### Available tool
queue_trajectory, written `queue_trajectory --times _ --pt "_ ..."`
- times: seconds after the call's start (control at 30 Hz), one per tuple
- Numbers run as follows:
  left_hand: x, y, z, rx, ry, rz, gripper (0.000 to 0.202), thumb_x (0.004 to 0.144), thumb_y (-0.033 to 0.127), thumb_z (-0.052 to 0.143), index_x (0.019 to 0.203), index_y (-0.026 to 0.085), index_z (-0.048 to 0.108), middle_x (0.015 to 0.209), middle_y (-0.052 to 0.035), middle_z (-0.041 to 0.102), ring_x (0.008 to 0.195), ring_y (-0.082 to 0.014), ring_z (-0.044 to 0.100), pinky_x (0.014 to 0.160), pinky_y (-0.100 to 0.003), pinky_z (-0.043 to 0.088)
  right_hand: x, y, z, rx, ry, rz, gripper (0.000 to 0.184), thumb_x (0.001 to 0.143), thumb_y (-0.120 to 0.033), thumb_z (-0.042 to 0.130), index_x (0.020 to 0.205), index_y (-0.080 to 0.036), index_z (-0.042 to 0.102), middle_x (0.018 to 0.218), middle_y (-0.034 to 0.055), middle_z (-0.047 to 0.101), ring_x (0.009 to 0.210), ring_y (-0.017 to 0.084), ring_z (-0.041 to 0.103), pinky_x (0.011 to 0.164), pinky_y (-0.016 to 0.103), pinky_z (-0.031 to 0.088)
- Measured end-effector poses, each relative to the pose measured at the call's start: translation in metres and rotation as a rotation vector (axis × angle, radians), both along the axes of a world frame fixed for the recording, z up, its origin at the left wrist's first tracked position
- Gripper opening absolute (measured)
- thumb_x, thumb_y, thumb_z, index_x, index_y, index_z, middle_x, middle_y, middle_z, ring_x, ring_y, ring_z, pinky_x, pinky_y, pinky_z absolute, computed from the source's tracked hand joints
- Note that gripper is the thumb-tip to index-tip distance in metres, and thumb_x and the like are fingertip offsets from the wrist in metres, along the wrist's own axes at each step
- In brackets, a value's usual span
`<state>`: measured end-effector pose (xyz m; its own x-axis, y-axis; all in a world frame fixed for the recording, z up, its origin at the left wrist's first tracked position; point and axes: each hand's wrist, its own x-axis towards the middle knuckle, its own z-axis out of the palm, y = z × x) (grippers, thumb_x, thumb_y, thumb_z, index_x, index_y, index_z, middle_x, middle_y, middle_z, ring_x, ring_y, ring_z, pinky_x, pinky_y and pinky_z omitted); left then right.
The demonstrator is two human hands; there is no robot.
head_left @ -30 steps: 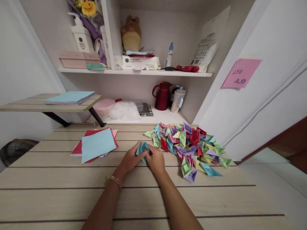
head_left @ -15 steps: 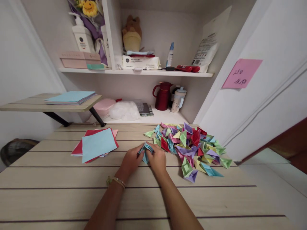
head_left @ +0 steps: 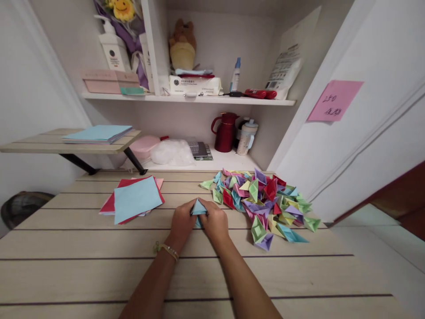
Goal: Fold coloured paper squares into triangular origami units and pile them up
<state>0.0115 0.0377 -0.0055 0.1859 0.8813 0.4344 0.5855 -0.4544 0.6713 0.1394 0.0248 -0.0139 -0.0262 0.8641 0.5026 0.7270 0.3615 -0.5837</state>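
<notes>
A small folded piece of blue paper [head_left: 199, 207] is pinched between my two hands at the middle of the table. Its upper part forms a triangle, and a lower tip shows beneath it. My left hand [head_left: 183, 217] grips its left side, fingers curled, with a bracelet on the wrist. On the other side my right hand [head_left: 215, 220] holds the right edge, fingers also bent. Just right of my hands lies a heap of folded paper boats [head_left: 262, 204] in many colours. To the left sits a loose stack of paper sheets [head_left: 137, 200], a light blue one on top.
A small raised shelf [head_left: 33, 144] at the left bears more paper [head_left: 98, 134]. Behind the wooden table [head_left: 186, 274] stands a white cabinet with a red jug [head_left: 226, 133], a cup [head_left: 247, 138] and a plastic bag [head_left: 172, 152]. A pink note [head_left: 335, 101] sticks to the right wall.
The blue paper has turned in my hands; its upper part now shows as a flat-faced triangle instead of an open fold. Both hands stay in nearly the same place.
</notes>
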Motion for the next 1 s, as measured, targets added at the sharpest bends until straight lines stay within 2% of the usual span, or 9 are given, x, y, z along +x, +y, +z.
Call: queue_trajectory --times 0.13,0.27,0.43,0.5,0.6,0.73,0.8,0.87,1.0 --pt "0.001 0.000 -0.006 0.065 0.060 -0.039 0.043 0.074 0.007 0.048 0.113 0.019 0.060 0.103 -0.0089 0.068 0.093 -0.0211 0.063 0.081 -0.031 0.048 0.001 -0.001 0.000 0.017 0.022 -0.035 0.041 0.076 -0.014 0.051 0.114 -0.024 0.061 0.097 0.0050 0.069 0.090 0.020 0.063 0.080 0.027 0.047" --pt "0.005 -0.003 -0.009 0.123 0.139 -0.050 0.055 0.074 0.009 0.048 0.128 0.016 0.048 0.105 -0.0116 0.067 0.093 -0.0222 0.063 0.084 -0.034 0.049 0.003 0.000 -0.001 0.039 0.044 -0.078 0.038 0.076 -0.015 0.052 0.111 -0.022 0.064 0.097 0.0060 0.069 0.089 0.020 0.063 0.080 0.028 0.047" --pt "0.011 -0.006 -0.008 0.078 0.123 -0.062 0.052 0.078 0.014 0.046 0.130 0.013 0.046 0.104 -0.0135 0.067 0.090 -0.0225 0.064 0.083 -0.034 0.048 0.007 0.004 -0.007 0.055 0.159 -0.138 0.037 0.076 -0.015 0.050 0.109 -0.020 0.065 0.098 0.0086 0.069 0.092 0.022 0.063 0.083 0.031 0.047" --pt "0.010 -0.005 -0.007 0.036 0.053 -0.039 0.051 0.076 0.014 0.047 0.127 0.013 0.049 0.105 -0.0132 0.067 0.090 -0.0225 0.063 0.082 -0.033 0.048 0.007 0.006 -0.008 0.061 0.229 -0.121 0.041 0.073 -0.011 0.048 0.109 -0.019 0.066 0.101 0.0095 0.069 0.093 0.023 0.063 0.084 0.032 0.047" --pt "0.006 -0.001 -0.005 -0.050 -0.140 -0.006 0.048 0.070 0.009 0.048 0.117 0.016 0.057 0.098 -0.0090 0.069 0.083 -0.0198 0.064 0.075 -0.029 0.050 0.007 0.009 -0.008 0.025 0.341 0.028 0.050 0.066 -0.007 0.046 0.109 -0.021 0.066 0.102 0.0071 0.069 0.092 0.022 0.064 0.084 0.032 0.048" --pt "-0.003 0.006 -0.002 -0.272 -0.465 0.007 0.029 0.067 0.013 0.054 0.095 0.017 0.061 0.062 0.0008 0.065 0.050 -0.0134 0.057 0.047 -0.022 0.045 0.008 0.015 -0.007 -0.103 0.561 0.187 0.047 0.064 -0.009 0.045 0.102 -0.022 0.070 0.097 0.0050 0.071 0.082 0.021 0.065 0.075 0.032 0.050" --pt "-0.007 0.009 0.000 -0.407 -0.616 -0.042 0.023 0.067 0.019 0.058 0.090 0.017 0.059 0.054 0.0036 0.060 0.040 -0.0115 0.051 0.039 -0.021 0.040 0.009 0.018 -0.007 -0.178 0.697 0.228 0.043 0.064 -0.012 0.048 0.100 -0.021 0.070 0.089 0.0049 0.072 0.071 0.019 0.064 0.067 0.030 0.051" --pt "-0.009 0.010 0.001 -0.490 -0.730 -0.119 0.024 0.064 0.022 0.063 0.087 0.016 0.059 0.057 0.0023 0.063 0.043 -0.0115 0.053 0.041 -0.021 0.042 0.010 0.020 -0.007 -0.225 0.815 0.259 0.039 0.063 -0.014 0.051 0.097 -0.019 0.071 0.082 0.0041 0.072 0.065 0.018 0.062 0.063 0.029 0.050" --pt "-0.009 0.010 0.004 -0.511 -0.847 -0.204 0.027 0.056 0.021 0.074 0.080 0.013 0.065 0.072 -0.0028 0.068 0.060 -0.0125 0.060 0.056 -0.022 0.048 0.010 0.023 -0.007 -0.243 0.951 0.260 0.028 0.063 -0.017 0.057 0.087 -0.018 0.071 0.077 0.0029 0.071 0.069 0.017 0.061 0.064 0.027 0.048"
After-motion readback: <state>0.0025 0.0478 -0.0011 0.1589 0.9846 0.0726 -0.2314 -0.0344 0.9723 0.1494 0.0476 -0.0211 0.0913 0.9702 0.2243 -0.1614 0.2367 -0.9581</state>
